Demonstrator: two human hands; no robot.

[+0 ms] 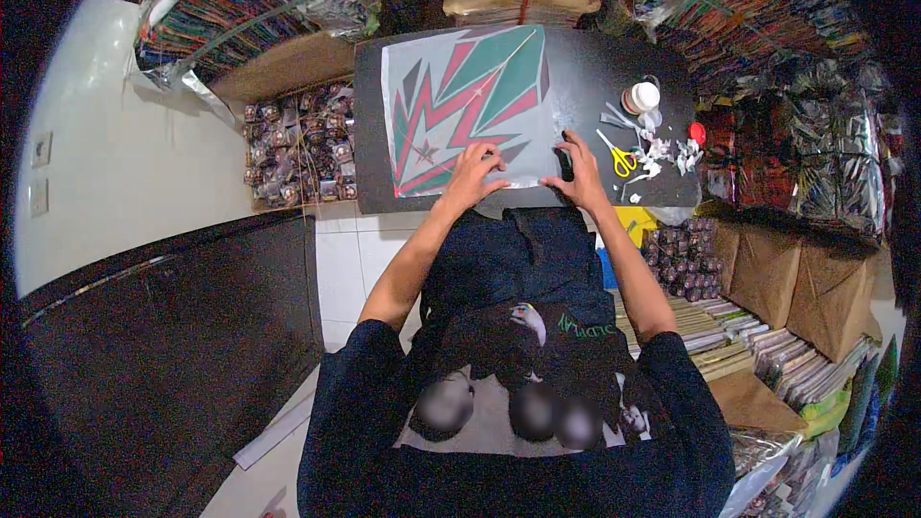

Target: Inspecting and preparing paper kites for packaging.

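Note:
A kite [460,115], printed with green and red jagged shapes on a pale grey sheet, lies flat on a black tabletop [370,122]. A thin stick [514,50] runs diagonally across it from its far right corner. My left hand [473,174] rests on the sheet near its front edge, its fingers curled and its thumb apart from them. Beside the sheet's near right corner is my right hand [579,174]. Its fingers are spread, and the thumb tip reaches the corner. Whatever lies under the hands is hidden.
Yellow-handled scissors [621,160], white scraps [653,152], a white-lidded jar [640,97] and a red cap [696,132] lie on the right of the table. A box of small packed items [302,144] adjoins the left side. Plastic-wrapped stacks [799,151] crowd the right.

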